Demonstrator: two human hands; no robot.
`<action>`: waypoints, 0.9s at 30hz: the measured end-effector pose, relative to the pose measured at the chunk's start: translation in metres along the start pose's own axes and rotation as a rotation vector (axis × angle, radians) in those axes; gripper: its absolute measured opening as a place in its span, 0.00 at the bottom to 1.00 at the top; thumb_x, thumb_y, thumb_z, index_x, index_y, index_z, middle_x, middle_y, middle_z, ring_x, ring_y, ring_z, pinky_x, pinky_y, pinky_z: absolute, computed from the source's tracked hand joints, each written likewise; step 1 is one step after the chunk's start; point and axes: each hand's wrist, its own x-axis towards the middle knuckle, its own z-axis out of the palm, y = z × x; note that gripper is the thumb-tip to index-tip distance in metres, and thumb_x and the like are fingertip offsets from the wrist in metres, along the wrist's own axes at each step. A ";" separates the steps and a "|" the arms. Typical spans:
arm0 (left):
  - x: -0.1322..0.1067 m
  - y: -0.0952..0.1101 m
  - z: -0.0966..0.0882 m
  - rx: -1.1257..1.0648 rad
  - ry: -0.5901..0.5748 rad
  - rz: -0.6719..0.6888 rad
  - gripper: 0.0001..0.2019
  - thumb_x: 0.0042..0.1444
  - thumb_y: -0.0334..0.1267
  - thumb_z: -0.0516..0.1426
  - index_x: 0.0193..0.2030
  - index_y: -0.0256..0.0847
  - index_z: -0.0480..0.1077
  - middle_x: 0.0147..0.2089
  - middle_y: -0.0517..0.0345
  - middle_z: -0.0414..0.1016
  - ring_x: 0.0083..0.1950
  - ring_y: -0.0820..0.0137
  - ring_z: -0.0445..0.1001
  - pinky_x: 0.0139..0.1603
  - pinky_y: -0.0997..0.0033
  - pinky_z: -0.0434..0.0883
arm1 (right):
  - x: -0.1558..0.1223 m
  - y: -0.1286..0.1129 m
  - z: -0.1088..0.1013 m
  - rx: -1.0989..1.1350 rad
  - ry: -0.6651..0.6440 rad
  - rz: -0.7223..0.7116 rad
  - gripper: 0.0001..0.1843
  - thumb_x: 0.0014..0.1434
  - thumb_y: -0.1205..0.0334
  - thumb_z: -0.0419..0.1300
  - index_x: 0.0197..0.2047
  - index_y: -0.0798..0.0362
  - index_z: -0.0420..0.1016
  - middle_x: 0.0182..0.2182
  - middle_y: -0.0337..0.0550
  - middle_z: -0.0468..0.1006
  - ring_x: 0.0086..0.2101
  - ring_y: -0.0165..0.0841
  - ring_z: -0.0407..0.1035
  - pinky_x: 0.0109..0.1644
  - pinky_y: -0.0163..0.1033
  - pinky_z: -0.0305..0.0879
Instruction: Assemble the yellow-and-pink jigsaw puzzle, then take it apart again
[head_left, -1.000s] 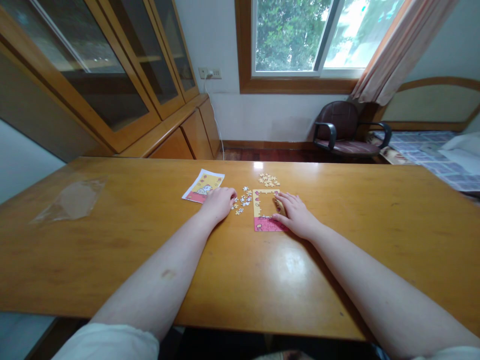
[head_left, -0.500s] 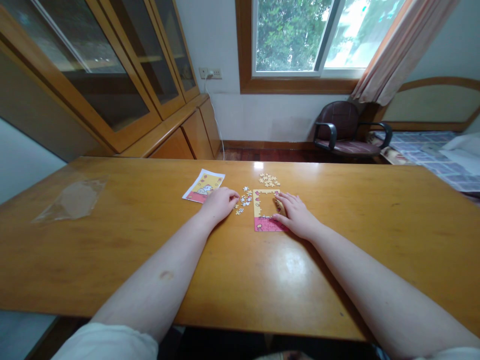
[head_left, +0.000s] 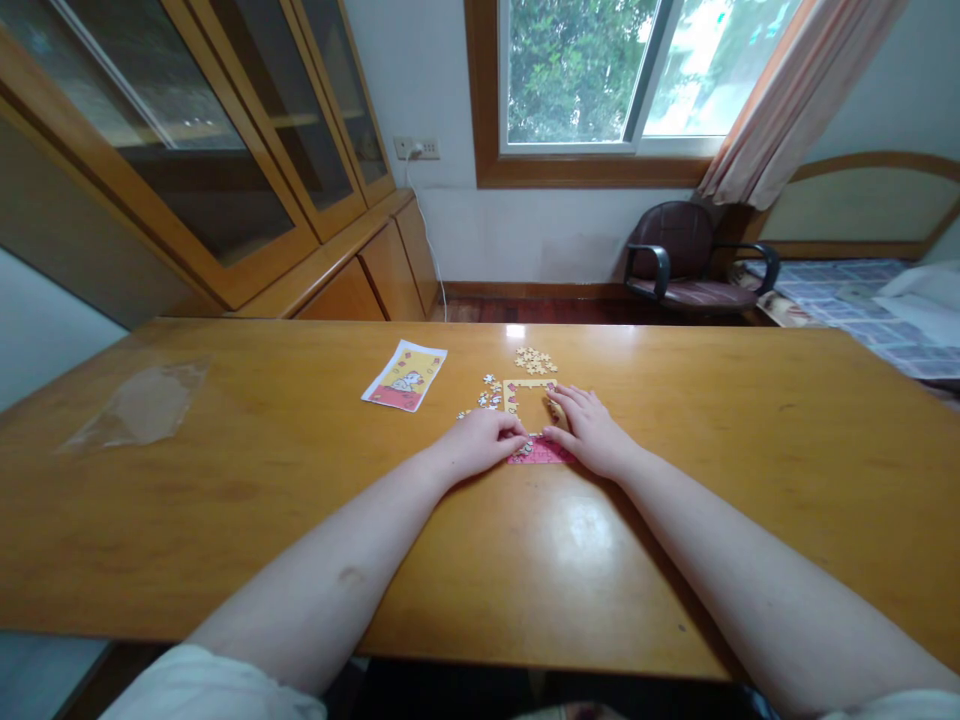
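A partly assembled jigsaw puzzle (head_left: 541,450), yellow above and pink below, lies on the wooden table with an open gap in its middle. My left hand (head_left: 486,442) is over its lower left part, fingers pinched on a small puzzle piece (head_left: 525,446). Resting on the puzzle's right side is my right hand (head_left: 589,428), its fingers spread and thumb apart. Loose white-patterned pieces (head_left: 491,392) lie left of the puzzle, some partly hidden behind my left hand. Behind the puzzle sits a pile of plain yellowish pieces (head_left: 535,360).
A printed picture sheet (head_left: 406,377) with a white animal lies left of the pieces. Farther left is a clear plastic bag (head_left: 142,402) on the table (head_left: 300,480). Beyond the table stand a glass-doored cabinet (head_left: 300,240), an office chair (head_left: 679,250) and a bed (head_left: 832,290).
My left hand has moved right from the loose pieces to the puzzle's lower left, uncovering the picture sheet. The right hand stays on the puzzle.
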 end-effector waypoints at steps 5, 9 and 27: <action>0.004 -0.003 0.001 0.148 0.065 0.037 0.09 0.58 0.40 0.56 0.41 0.44 0.76 0.38 0.58 0.80 0.41 0.67 0.75 0.44 0.69 0.69 | 0.000 0.000 -0.001 0.006 -0.006 0.008 0.32 0.63 0.46 0.53 0.65 0.56 0.61 0.65 0.56 0.60 0.64 0.50 0.53 0.67 0.62 0.45; 0.001 -0.004 -0.003 0.209 0.131 0.070 0.17 0.56 0.43 0.59 0.53 0.44 0.71 0.48 0.54 0.77 0.50 0.63 0.73 0.54 0.63 0.67 | 0.000 0.001 -0.003 0.029 0.022 -0.018 0.31 0.63 0.46 0.54 0.63 0.53 0.64 0.64 0.55 0.61 0.63 0.50 0.55 0.66 0.63 0.47; -0.002 -0.004 -0.006 0.321 0.055 0.105 0.24 0.52 0.52 0.62 0.53 0.46 0.69 0.55 0.52 0.73 0.58 0.57 0.66 0.59 0.56 0.61 | -0.006 -0.013 -0.024 0.181 -0.227 -0.440 0.25 0.61 0.45 0.58 0.59 0.41 0.71 0.59 0.44 0.71 0.63 0.47 0.55 0.66 0.63 0.43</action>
